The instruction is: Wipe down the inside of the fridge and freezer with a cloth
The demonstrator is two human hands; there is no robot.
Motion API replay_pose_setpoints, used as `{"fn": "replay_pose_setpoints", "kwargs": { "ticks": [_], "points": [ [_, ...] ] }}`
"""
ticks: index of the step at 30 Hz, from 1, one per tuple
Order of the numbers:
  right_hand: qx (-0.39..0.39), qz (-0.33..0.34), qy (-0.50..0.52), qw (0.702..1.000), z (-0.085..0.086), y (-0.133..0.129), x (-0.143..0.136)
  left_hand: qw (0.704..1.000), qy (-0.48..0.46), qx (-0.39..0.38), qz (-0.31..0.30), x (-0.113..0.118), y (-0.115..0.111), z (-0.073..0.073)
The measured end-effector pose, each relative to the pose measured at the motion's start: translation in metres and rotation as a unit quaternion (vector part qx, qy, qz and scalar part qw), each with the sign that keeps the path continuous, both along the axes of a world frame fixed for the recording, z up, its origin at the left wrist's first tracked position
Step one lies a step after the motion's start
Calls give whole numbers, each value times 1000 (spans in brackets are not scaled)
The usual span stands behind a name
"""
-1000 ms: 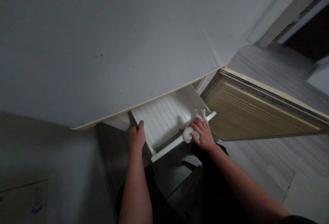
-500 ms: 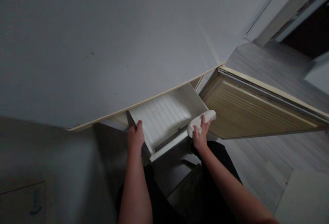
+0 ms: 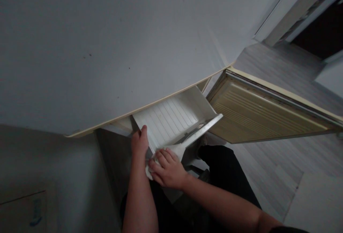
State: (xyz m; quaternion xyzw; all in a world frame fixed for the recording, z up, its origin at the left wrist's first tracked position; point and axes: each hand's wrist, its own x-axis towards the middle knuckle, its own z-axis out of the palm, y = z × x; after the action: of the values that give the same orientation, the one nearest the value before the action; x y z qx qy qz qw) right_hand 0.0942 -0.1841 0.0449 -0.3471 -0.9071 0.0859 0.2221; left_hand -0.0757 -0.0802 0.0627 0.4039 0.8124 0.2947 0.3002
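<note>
A white drawer [image 3: 171,118] with a ribbed floor is pulled partway out of a white fridge or freezer [image 3: 160,40]. My left hand [image 3: 139,142] grips the drawer's left side wall, thumb over the top edge. At the drawer's front left corner, my right hand [image 3: 168,167] presses a white cloth [image 3: 178,150] over the front rim, fingers curled on it. The cloth hides that corner. Toward the right, the drawer's front rim [image 3: 205,129] is bare.
To the right stands the appliance's open door [image 3: 268,115], its yellowish inner panel facing the drawer. Grey wood-look floor [image 3: 268,168] lies beyond my knees. A wall [image 3: 48,161] is at left, and a doorway with dark space [image 3: 318,29] at upper right.
My right hand has slid the cloth leftward along the drawer's front rim, from the right corner to the left corner. The left hand stays on the side wall.
</note>
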Motion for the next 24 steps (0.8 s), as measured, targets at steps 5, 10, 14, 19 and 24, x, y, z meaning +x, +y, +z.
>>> {"fn": "replay_pose_setpoints", "kwargs": {
  "ticks": [5,10,14,19,24],
  "points": [
    [-1,-75,3,997,6,41,77,1000,-11,-17,6,0,1,-1],
    [-37,-263,15,964,15,92,155,999,-40,10,21,0,1,-6],
    [-30,-372,100,923,-2,124,189,998,-48,9,29,2,0,-4],
    [-137,-501,234,822,-24,120,168,997,-57,7,44,3,1,-2],
    [-312,-458,295,778,-42,58,92,996,-68,6,57,3,2,-3]
  ]
}}
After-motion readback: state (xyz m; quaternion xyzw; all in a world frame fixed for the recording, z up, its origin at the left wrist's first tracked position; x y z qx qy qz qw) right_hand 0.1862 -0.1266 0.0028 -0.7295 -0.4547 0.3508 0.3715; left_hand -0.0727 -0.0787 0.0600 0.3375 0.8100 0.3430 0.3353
